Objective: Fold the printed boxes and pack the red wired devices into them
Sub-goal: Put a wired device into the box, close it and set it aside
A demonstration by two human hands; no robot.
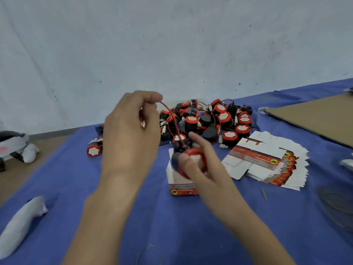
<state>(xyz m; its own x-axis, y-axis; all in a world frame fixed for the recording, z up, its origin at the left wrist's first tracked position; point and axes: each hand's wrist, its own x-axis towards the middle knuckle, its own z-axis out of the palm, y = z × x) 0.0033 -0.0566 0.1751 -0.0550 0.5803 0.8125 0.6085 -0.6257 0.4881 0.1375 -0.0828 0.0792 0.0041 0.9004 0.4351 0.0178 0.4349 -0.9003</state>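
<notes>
Two hands hold one red wired device [191, 159] over a folded printed box [181, 185].
In the lower left of the frame a white wrapped object [21, 222] lies on the blue cloth [191, 226]; a single red device [93, 150] lies left of centre; the left hand [131, 129], at centre, pinches the red wire [170, 117] between curled fingers [149, 97] and thumb; the wire runs down to the device, which the right hand [202, 165] grips just above the open box; behind them is a pile of red devices [210, 119]; at right lies a fanned stack of flat printed boxes [271, 159]; a brown cardboard sheet [317, 115] is in the upper right.
</notes>
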